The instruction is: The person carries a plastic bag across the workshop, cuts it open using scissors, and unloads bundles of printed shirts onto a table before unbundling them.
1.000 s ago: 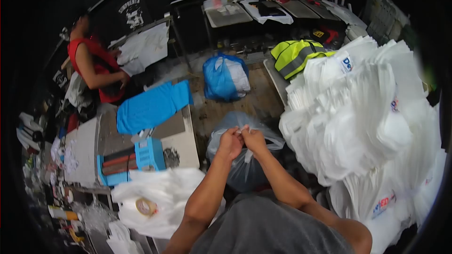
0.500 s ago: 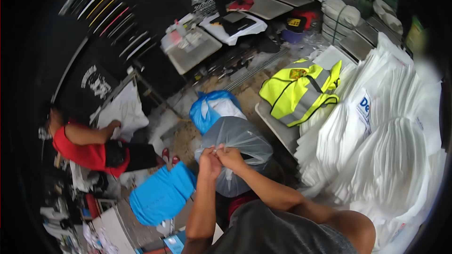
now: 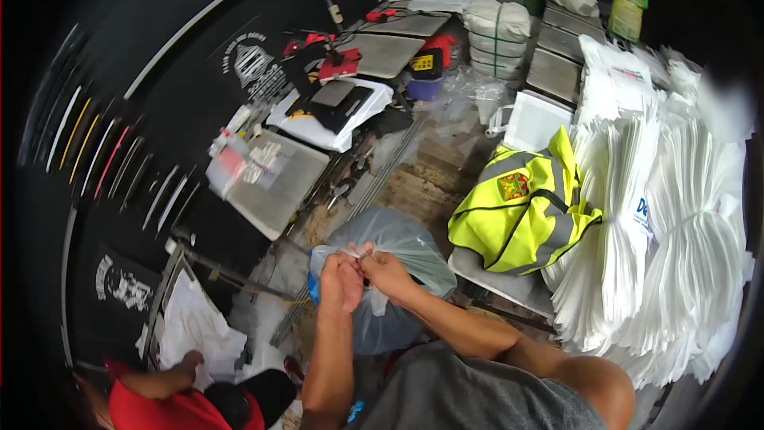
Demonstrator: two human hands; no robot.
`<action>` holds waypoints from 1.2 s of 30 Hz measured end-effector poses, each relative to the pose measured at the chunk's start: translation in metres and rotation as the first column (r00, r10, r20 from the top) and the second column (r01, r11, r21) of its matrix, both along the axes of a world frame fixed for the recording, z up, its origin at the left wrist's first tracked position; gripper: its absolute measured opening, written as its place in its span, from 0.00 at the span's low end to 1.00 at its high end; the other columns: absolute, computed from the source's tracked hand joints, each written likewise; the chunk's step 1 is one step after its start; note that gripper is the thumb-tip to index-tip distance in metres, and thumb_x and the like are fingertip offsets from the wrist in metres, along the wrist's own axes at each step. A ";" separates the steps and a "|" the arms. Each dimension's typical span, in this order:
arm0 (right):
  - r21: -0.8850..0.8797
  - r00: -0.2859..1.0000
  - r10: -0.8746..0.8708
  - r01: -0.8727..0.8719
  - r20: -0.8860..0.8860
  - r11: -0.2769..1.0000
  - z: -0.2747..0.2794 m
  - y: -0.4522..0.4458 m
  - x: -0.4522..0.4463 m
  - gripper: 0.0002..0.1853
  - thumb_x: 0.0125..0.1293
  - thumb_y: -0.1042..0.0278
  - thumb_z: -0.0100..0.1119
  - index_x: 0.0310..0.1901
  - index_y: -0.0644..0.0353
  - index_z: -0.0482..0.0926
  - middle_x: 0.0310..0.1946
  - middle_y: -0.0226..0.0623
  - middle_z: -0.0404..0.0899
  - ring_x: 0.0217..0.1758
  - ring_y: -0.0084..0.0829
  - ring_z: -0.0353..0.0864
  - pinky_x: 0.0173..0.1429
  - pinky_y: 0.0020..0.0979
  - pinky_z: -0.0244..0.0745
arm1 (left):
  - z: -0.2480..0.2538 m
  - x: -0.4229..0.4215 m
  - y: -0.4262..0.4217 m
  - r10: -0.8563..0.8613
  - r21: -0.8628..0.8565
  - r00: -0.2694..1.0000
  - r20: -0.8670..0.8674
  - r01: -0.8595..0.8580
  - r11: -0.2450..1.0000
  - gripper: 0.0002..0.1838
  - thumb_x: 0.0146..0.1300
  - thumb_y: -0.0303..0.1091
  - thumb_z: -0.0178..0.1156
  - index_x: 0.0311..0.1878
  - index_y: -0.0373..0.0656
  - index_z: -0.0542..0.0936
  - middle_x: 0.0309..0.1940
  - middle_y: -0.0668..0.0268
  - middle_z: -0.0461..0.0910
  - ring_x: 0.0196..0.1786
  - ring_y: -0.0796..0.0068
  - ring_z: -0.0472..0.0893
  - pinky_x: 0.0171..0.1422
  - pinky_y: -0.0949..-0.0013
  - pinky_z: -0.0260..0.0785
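Observation:
A large, full translucent grey plastic bag (image 3: pixel 414 247) is in front of my body, its top gathered between my hands. My left hand (image 3: pixel 342 280) pinches the gathered plastic from the left. Close beside it, my right hand (image 3: pixel 383 272) grips the same twisted neck with curled fingers. A short loose end of plastic hangs below the fingers. What fills the bag cannot be made out. At its left edge shows a bit of a blue plastic bag (image 3: pixel 313 287), mostly hidden.
A yellow reflective vest (image 3: pixel 509 207) lies on a bench to the right, beside tall stacks of white bags (image 3: pixel 613 271). A person in red (image 3: pixel 183 406) handles white cloth (image 3: pixel 199 326) at lower left. A grey platen table (image 3: pixel 278 183) and bundled white goods (image 3: pixel 497 32) stand farther off.
My view has swung to the right and up, so the co-worker and tables sit lower and further left. Both hands still grip the bag's neck, and the blue bag is now mostly covered.

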State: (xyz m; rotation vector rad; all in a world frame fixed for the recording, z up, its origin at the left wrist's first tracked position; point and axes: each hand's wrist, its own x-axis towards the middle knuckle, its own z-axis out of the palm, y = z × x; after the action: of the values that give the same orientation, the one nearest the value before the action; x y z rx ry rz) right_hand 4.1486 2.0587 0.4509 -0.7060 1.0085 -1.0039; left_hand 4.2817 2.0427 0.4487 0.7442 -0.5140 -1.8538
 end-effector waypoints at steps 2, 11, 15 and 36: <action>-0.033 0.995 -0.057 0.059 0.081 0.998 -0.005 -0.035 0.004 0.14 0.71 0.61 0.50 0.36 0.64 0.78 0.28 0.27 0.75 0.29 0.19 0.69 0.35 0.25 0.65 | 0.010 -0.008 -0.042 0.030 -0.058 0.999 0.032 -0.028 0.998 0.14 0.63 0.38 0.50 0.43 0.37 0.74 0.42 0.59 0.81 0.45 0.64 0.79 0.51 0.63 0.69; -0.152 0.976 -0.203 0.213 0.077 0.965 0.015 -0.162 -0.026 0.14 0.67 0.63 0.53 0.46 0.66 0.76 0.34 0.30 0.77 0.38 0.18 0.71 0.42 0.24 0.67 | 0.045 -0.058 -0.201 -0.050 -0.011 0.985 0.164 0.053 0.999 0.15 0.63 0.44 0.49 0.42 0.41 0.73 0.36 0.58 0.79 0.41 0.63 0.80 0.49 0.63 0.72; -0.107 0.961 -0.258 0.247 -0.104 0.963 0.013 -0.212 -0.061 0.17 0.65 0.60 0.56 0.45 0.68 0.76 0.35 0.32 0.78 0.36 0.19 0.72 0.40 0.25 0.68 | 0.022 -0.085 -0.278 -0.228 0.056 0.967 0.115 0.223 0.973 0.15 0.61 0.44 0.49 0.40 0.42 0.73 0.35 0.57 0.79 0.39 0.62 0.79 0.46 0.62 0.73; 0.171 0.674 -0.474 0.659 -0.567 0.733 -0.115 -0.559 -0.244 0.19 0.55 0.59 0.60 0.37 0.71 0.81 0.30 0.39 0.81 0.33 0.26 0.78 0.39 0.30 0.73 | -0.127 -0.311 -0.653 -0.639 0.569 0.766 -0.065 0.555 0.607 0.18 0.54 0.45 0.52 0.39 0.39 0.67 0.39 0.54 0.75 0.44 0.58 0.76 0.57 0.55 0.69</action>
State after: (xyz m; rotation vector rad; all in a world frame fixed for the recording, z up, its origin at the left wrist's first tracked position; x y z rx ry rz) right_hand 3.9049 1.5002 0.3363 -0.3133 1.9095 -1.1535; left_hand 3.9710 1.3898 0.3216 1.2170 -0.3165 -2.6686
